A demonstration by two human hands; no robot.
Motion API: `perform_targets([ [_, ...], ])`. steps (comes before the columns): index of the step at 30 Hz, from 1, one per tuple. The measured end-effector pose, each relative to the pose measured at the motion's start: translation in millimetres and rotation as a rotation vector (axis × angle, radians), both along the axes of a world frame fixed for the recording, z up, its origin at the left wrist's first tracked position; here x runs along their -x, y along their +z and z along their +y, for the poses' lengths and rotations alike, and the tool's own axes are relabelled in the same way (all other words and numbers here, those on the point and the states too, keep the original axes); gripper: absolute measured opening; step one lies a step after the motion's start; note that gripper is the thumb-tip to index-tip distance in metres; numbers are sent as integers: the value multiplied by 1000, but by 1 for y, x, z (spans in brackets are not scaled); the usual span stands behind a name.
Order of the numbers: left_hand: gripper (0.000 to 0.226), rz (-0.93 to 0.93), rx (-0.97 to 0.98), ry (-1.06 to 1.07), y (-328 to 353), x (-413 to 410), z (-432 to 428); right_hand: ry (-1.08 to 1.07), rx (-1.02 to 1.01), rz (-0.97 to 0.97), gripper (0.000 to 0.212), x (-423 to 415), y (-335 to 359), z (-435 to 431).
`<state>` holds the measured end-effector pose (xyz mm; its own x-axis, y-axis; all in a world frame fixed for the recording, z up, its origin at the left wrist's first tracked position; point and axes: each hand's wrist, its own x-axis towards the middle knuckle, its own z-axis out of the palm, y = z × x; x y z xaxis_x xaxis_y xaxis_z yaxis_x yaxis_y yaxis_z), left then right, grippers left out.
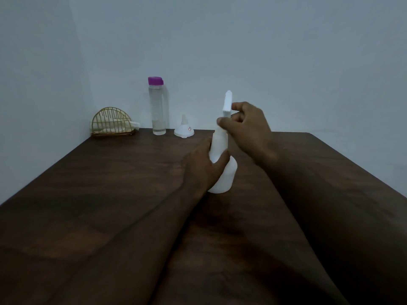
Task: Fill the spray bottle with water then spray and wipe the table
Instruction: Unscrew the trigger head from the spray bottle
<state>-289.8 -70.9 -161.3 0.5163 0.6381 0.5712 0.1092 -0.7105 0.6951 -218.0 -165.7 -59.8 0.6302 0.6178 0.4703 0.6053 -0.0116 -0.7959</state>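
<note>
Both grips on spray bottle (222, 170) (upright)

We find no legible text. The only marking is a small white sticker with red print (189, 129) on the white plastic funnel (184, 130), beyond and left of our grip; its characters are too small to read.

A dark brown wooden table (110, 194) with visible grain is set into a corner formed by two plain, pale bluish-grey walls (286, 51). The room is dimly and evenly lit, and soft shadows are cast on the tabletop.
</note>
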Motion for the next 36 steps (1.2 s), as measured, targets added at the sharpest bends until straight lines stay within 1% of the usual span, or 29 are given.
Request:
perform_targets([
  [2,44,-14,-30,62,1,0,-3,56,-59,67,25,-6,14,-7],
  [4,45,-22,-20,72,2,-2,-7,112,-144,188,14,-13,28,-13],
  [8,41,-38,-7,55,0,-1,-4,212,-328,499,9,-27,58,-23],
  [10,42,-40,-30,82,-1,-4,-4,270,-395,591,11,-39,68,-31],
  [11,42,-38,-42,91,-1,-4,-4,296,-414,604,12,-45,71,-36],
  [12,41,-40,-48,97,0,-4,-5,323,-415,589,12,-52,73,-41],
  [14,36,-56,-34,91,0,-2,-5,344,-325,448,15,-65,72,-54],
  [18,31,-92,-32,105,1,-1,-7,202,-17,-7,22,-80,56,-82],
  [20,34,-97,-34,125,0,-2,-7,135,38,-185,16,-80,46,-93],
  [21,36,-93,-33,136,0,-2,-7,105,3,-202,13,-81,41,-97],
  [23,38,-97,-38,150,0,-1,-6,87,-146,-75,10,-79,30,-102],
  [24,38,-98,-33,154,1,0,-6,81,-166,-48,10,-80,22,-102],
  [26,38,-93,-2,158,2,2,-5,27,-50,-119,6,-78,5,-102],
  [27,39,-93,16,160,2,3,-4,17,-24,-90,3,-79,-3,-102],
  [29,40,-109,38,162,2,5,-2,23,-106,27,4,-80,-11,-104],
  [30,39,-117,41,167,2,6,-2,15,-117,21,3,-81,-13,-105],
  [32,38,-115,44,168,3,6,-2,1,-27,-44,8,-84,-18,-106],
  [34,36,-113,45,167,4,5,-3,21,-42,-2,5,-87,-20,-106],
  [36,35,-121,45,171,3,6,-3,30,25,-47,6,-86,-19,-105],
])
